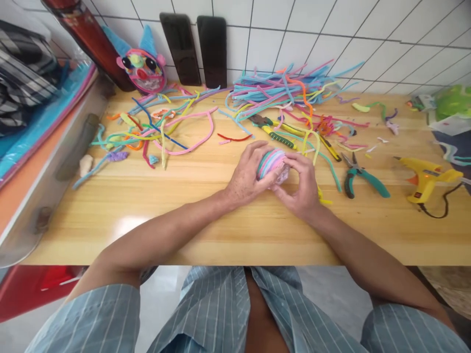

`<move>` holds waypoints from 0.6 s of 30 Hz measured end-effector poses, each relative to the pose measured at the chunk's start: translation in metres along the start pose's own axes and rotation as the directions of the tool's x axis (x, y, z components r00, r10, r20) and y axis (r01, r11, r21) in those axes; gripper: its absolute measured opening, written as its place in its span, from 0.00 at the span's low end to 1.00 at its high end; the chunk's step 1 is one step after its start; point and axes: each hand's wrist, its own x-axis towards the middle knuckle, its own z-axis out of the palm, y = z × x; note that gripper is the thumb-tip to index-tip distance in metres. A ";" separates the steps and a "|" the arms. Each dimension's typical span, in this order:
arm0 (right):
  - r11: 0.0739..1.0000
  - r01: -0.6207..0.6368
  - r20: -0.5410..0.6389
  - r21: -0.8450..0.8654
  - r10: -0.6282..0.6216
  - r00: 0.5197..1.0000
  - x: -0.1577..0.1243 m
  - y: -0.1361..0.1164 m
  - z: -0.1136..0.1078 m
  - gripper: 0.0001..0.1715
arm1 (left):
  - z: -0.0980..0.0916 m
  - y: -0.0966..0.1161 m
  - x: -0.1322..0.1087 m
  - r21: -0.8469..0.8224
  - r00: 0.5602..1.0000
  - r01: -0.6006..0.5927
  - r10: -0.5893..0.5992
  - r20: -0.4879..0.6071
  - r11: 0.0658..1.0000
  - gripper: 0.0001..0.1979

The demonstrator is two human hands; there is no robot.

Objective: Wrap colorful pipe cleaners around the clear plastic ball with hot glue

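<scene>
From nine o'clock, the left hand [246,172] cups the striped ball [270,164] over the table [165,225]; a light hold should avoid crushing it. From three o'clock, the right hand [304,184] pinches its edge; even pressure should keep stripes aligned.

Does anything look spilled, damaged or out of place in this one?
Nothing looks spilled or damaged. The table is just untidy: at its left, loose fuzzy strands lie crossed and scattered, unlike the gathered bundle near the wall. The left hand and right hand hold a striped ball.
</scene>
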 end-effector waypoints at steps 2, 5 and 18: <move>1.000 0.009 -0.013 -0.013 -0.010 1.000 0.000 -0.001 0.003 0.42 | -0.002 -0.002 0.002 -0.016 1.000 -0.013 0.013 0.008 1.000 0.26; 0.999 0.016 -0.006 -0.032 -0.017 1.000 0.001 -0.002 0.006 0.43 | -0.007 -0.005 0.004 -0.038 1.000 -0.009 0.010 0.030 0.999 0.26; 0.997 0.015 -0.011 0.070 -0.014 1.000 0.005 -0.006 0.016 0.43 | -0.024 0.001 -0.004 0.120 0.978 -0.207 0.206 0.022 0.971 0.08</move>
